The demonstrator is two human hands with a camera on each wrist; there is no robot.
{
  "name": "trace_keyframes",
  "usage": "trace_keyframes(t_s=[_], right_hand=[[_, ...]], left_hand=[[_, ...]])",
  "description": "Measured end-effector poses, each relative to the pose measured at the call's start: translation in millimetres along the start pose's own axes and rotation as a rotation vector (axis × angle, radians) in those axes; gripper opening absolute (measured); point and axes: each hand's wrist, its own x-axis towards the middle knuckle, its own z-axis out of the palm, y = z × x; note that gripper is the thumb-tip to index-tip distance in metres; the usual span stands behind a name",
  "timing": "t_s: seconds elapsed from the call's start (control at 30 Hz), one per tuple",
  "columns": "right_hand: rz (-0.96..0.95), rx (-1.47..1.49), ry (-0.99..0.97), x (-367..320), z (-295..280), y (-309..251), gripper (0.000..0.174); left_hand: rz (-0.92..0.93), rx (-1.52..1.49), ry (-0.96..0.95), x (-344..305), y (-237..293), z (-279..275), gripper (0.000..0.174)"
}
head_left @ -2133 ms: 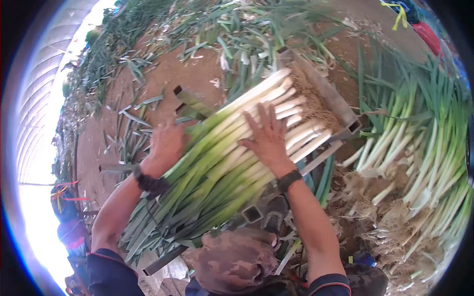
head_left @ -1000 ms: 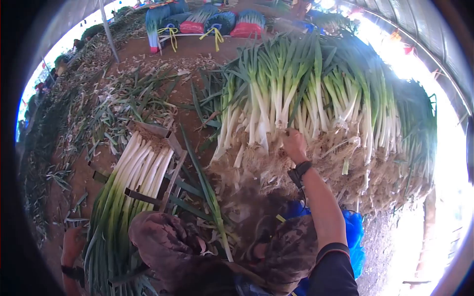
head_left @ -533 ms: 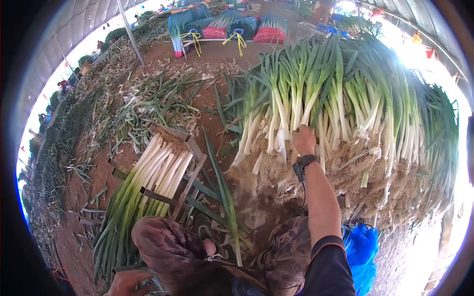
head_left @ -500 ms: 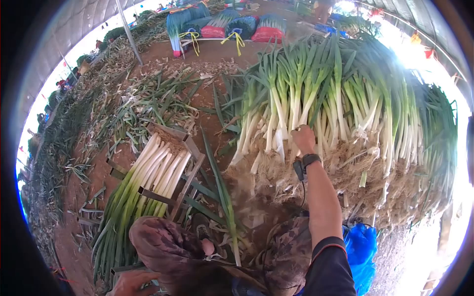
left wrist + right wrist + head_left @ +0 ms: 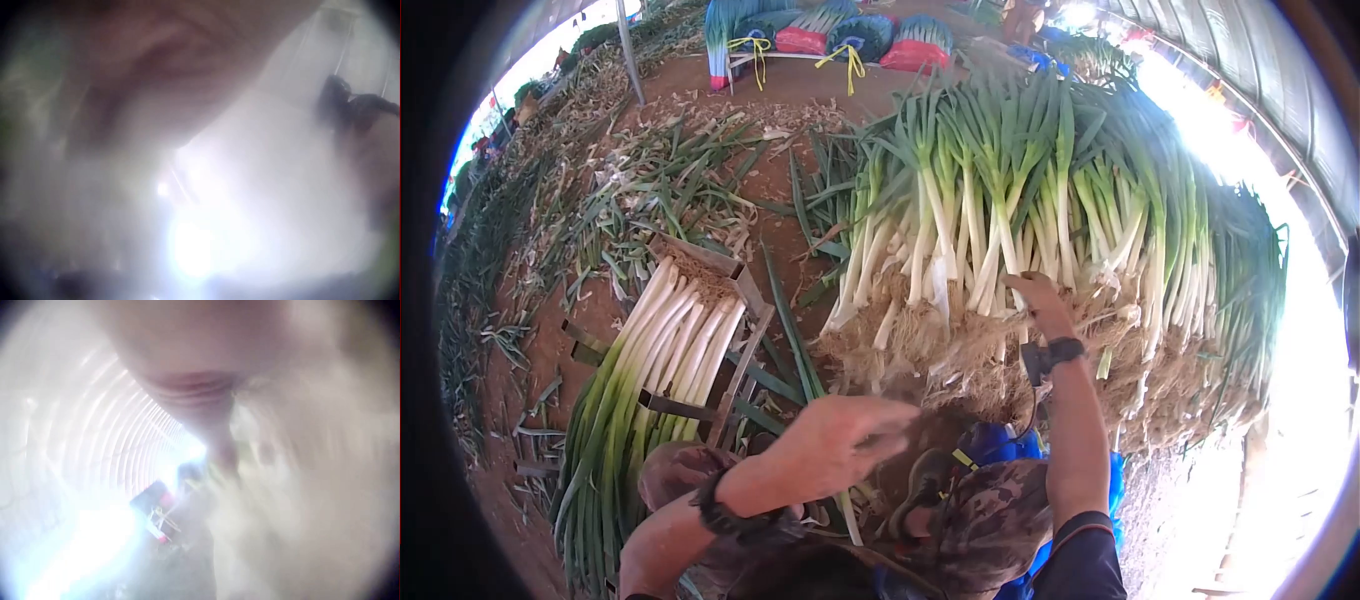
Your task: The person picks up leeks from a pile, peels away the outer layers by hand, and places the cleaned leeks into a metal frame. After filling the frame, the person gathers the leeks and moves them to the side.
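In the head view, my right hand (image 5: 1045, 302) is at the root end of the large pile of long green onions (image 5: 970, 215), with its fingers curled at the white stalk of one green onion (image 5: 1008, 245). The right wrist view is blurred, with the right hand (image 5: 206, 394) filling its top. My left hand (image 5: 840, 445) is in the air over my lap, blurred, its fingers loosely extended and holding nothing. A sorted bundle of green onions (image 5: 665, 360) lies in a metal frame (image 5: 745, 290) at the left, roots against the end plate.
Loose leaves and trimmings (image 5: 660, 190) cover the ground at the left. One long leafy stalk (image 5: 790, 310) lies between frame and pile. Bagged bundles (image 5: 915, 45) stand at the back. Blue plastic (image 5: 990, 440) lies beside my camouflage-clad knee (image 5: 985, 515).
My view has turned from the framed bundle towards the pile. Both hands have left the bundle; the right reached into the pile, and the left has just risen from the lower left over my lap.
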Motion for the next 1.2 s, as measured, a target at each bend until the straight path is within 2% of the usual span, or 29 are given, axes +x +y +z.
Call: trace_keyframes(t_s=[0.13,0.2,0.23,0.3,0.37,0.47,0.5,0.57,0.67,0.73,0.8,0.87,0.9,0.93,1.0,1.03,1.13,1.2], right_hand=[[0.029,-0.228,-0.050,34.9,61.8,-6.8,0.062],[-0.176,-0.700,0.359,44.7,101.3,3.5,0.061],[-0.109,-0.734,0.311,49.9,106.1,2.5,0.062],[-0.123,-0.780,0.311,59.0,109.1,2.5,0.060],[-0.136,-0.837,0.321,67.1,101.5,3.1,0.058],[-0.104,-0.646,0.281,66.9,77.8,-11.2,0.037],[-0.099,-0.658,0.282,69.7,61.1,-13.2,0.037],[-0.078,0.021,0.050,73.9,24.4,-14.5,0.029],[-0.066,0.068,-0.008,67.4,-2.0,-21.5,0.030],[-0.035,0.266,-0.165,57.2,10.2,-22.4,0.039],[-0.308,0.052,0.014,86.4,47.1,12.2,0.051],[-0.480,-0.527,0.241,105.0,93.3,41.9,0.059],[-0.308,-0.526,0.291,93.5,105.7,34.6,0.063],[-0.315,-0.521,0.281,88.7,112.6,23.0,0.063],[-0.128,-0.807,0.284,80.4,117.8,1.9,0.059],[-0.055,-0.792,0.265,79.1,116.3,-9.6,0.050],[0.000,-0.732,0.279,85.0,110.4,-4.7,0.043],[-0.031,-0.728,0.304,88.4,102.4,6.5,0.047]], left_hand=[[0.088,0.029,-0.013,25.8,-33.1,18.7,0.033],[-0.060,0.183,0.019,22.7,-42.9,24.5,0.031],[-0.080,0.186,0.023,22.2,-46.4,24.5,0.031],[-0.012,0.167,0.054,26.3,-50.1,27.4,0.028],[-0.028,0.154,0.027,30.1,-53.2,24.9,0.027],[-0.047,0.160,-0.006,33.5,-59.5,17.1,0.027],[-0.052,0.174,-0.010,35.1,-61.9,15.0,0.028],[-0.049,0.153,-0.012,37.1,-64.6,11.4,0.029],[-0.032,0.142,-0.013,41.2,-67.8,8.9,0.030],[-0.016,0.143,-0.018,44.6,-69.5,8.1,0.030],[0.046,0.127,0.028,47.0,-73.2,11.9,0.030],[0.041,0.130,0.031,49.3,-77.6,15.8,0.030],[0.033,0.135,0.038,49.8,-79.1,15.1,0.031],[0.023,0.141,0.044,49.7,-77.8,12.8,0.031],[-0.021,0.164,0.033,50.2,-72.2,9.7,0.029],[-0.029,0.168,0.038,49.6,-71.1,10.3,0.029],[-0.041,0.187,0.033,46.4,-69.8,9.2,0.028],[-0.041,0.182,0.014,44.6,-68.0,10.1,0.027]])
